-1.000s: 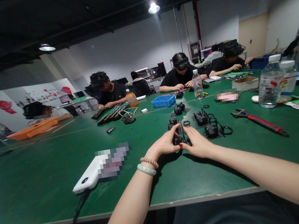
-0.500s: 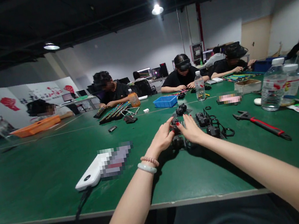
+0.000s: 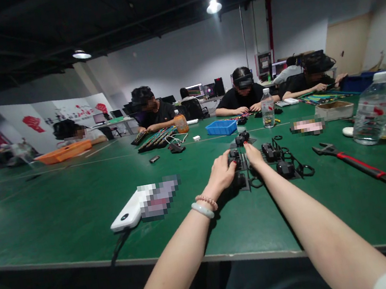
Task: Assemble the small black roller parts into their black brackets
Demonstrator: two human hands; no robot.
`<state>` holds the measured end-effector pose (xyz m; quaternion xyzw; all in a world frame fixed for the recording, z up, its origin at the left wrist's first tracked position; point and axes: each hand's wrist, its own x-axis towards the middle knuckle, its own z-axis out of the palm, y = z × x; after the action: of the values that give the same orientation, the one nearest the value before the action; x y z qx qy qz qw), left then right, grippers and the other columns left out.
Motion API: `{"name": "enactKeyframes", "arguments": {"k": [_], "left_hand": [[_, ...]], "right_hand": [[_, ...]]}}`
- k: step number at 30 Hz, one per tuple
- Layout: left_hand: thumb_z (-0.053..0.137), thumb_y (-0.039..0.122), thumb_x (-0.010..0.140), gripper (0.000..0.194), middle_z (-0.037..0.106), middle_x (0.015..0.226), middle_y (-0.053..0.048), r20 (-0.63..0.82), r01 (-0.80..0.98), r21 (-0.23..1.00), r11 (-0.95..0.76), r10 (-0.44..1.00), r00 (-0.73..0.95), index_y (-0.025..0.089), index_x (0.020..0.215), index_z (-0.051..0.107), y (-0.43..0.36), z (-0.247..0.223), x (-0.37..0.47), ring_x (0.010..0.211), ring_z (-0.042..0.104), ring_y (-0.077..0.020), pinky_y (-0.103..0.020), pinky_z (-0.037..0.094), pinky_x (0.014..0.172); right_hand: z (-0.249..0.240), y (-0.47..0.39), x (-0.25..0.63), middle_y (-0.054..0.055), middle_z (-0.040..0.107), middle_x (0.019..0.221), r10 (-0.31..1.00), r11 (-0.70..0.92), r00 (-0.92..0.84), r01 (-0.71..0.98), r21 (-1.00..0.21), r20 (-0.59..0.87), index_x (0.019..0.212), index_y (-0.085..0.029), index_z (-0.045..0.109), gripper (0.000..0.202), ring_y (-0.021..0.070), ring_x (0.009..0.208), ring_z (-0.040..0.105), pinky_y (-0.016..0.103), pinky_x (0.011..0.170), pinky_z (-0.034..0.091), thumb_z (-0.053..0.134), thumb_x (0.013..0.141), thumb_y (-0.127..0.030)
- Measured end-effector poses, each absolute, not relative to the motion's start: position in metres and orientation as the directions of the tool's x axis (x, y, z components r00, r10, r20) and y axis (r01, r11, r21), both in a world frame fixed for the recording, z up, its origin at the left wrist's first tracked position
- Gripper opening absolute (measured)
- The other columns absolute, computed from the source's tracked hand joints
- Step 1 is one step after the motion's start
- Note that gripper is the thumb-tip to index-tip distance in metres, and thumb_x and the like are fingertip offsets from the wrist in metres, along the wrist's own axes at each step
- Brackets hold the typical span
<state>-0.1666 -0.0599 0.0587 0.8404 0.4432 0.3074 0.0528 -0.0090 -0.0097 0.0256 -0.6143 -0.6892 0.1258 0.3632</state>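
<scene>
Several black blocky parts with flat slatted pieces lie grouped on the green table. My left hand (image 3: 222,171) curls around a near black part (image 3: 234,155), thumb on its right side. Another black part (image 3: 240,180) sits just below those fingers. Farther forward, my right hand (image 3: 254,155) reaches a black part (image 3: 242,137) at the head of the group, its thumb pressed at the lower edge and its other fingers mostly hidden. To the right of that hand lie two more black parts, one upper (image 3: 270,151) and one lower (image 3: 286,169), with black rings beside them.
An adjustable wrench (image 3: 355,164) with red-black handle lies right, near water bottles (image 3: 372,109). A white power bank (image 3: 130,211) with a cable lies left. Beyond are a blue tray (image 3: 221,128), an orange tray (image 3: 64,152), and an orange drink bottle (image 3: 180,123). Other people sit across the table.
My right hand has moved forward from beside the left hand to the farthest black part. My left hand stays at the near part. The whole view has shifted slightly.
</scene>
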Motion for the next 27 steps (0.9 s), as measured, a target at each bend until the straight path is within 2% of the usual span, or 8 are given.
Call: {"name": "enactKeyframes", "arguments": {"k": [4,8,13,18,27], "left_hand": [[0.038,0.031,0.083,0.043,0.045,0.125,-0.010,0.473,0.710,0.375,-0.596,0.782,0.407,0.016,0.123,0.036,-0.072,0.057,-0.153,0.116,0.039,-0.0227,-0.040,0.026,0.101],[0.043,0.030,0.080,0.048,0.045,0.127,-0.009,0.437,0.705,0.391,-0.592,0.793,0.424,0.018,0.126,0.033,-0.084,0.056,-0.141,0.116,0.042,-0.0225,-0.037,0.030,0.100],[0.040,0.024,0.080,0.050,0.045,0.128,-0.010,0.339,0.716,0.455,-0.529,0.847,0.410,0.016,0.128,0.030,-0.086,0.051,-0.137,0.115,0.045,-0.0234,-0.038,0.030,0.099],[0.036,0.019,0.079,0.051,0.045,0.128,-0.011,0.306,0.730,0.471,-0.495,0.868,0.391,0.015,0.130,0.027,-0.081,0.052,-0.143,0.114,0.046,-0.0230,-0.037,0.031,0.099],[0.032,0.020,0.081,0.053,0.047,0.126,-0.012,0.246,0.773,0.484,-0.410,0.912,0.330,0.016,0.133,0.019,-0.069,0.058,-0.161,0.110,0.050,-0.0233,-0.036,0.035,0.094]], "right_hand": [[0.021,-0.006,-0.015,0.008,0.052,0.111,0.959,0.098,0.114,0.724,-0.683,0.258,0.111,-0.015,0.049,0.030,0.0185,0.095,0.054,0.040,0.080,0.045,0.047,0.086,-0.031],[0.021,-0.005,-0.021,0.007,0.052,0.111,0.967,0.013,0.174,0.695,-0.719,0.187,0.111,-0.016,0.048,0.030,0.0185,0.094,0.054,0.039,0.079,0.046,0.047,0.086,-0.030],[0.023,-0.004,-0.026,0.008,0.051,0.114,0.967,-0.066,0.224,0.672,-0.738,0.118,0.114,-0.016,0.047,0.032,0.0196,0.097,0.053,0.041,0.082,0.044,0.046,0.086,-0.032],[0.026,-0.002,-0.034,0.008,0.052,0.111,0.964,-0.101,0.250,0.668,-0.738,0.095,0.112,-0.016,0.048,0.031,0.0188,0.095,0.054,0.040,0.080,0.046,0.047,0.086,-0.031],[0.032,0.003,-0.066,0.007,0.052,0.109,0.963,-0.087,0.247,0.668,-0.739,0.110,0.110,-0.015,0.049,0.029,0.0179,0.092,0.055,0.038,0.077,0.047,0.048,0.085,-0.030]]}}
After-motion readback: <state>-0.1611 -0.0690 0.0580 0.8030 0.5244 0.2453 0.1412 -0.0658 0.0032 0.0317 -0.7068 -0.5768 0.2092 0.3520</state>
